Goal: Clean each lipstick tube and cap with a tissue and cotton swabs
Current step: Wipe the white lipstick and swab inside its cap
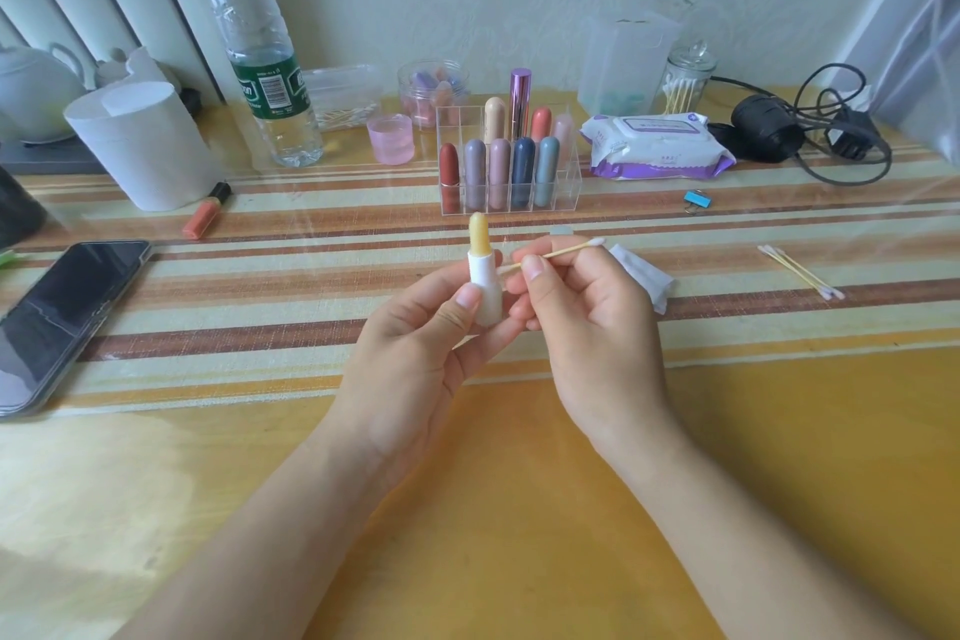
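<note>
— Lipstick tube (pixel 485 286)?
— Pinched upright at centre by the left hand (pixel 415 343); smooth white barrel, waxy yellow bullet pointed to 12 o'clock.
— Cotton swab (pixel 556 252)?
— Pinched by the right hand (pixel 587 327), laid roughly 9-to-3.

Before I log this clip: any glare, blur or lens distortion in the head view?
Head view: even light, soft shadows; the open lipstick and cotton swab read sharp. Head view: pale glare on the table cover at lower left, reflections on the phone screen. Head view: wide-angle bending curves the stripes and tilts the water bottle; print on the wipes pack is too soft to read.
</note>
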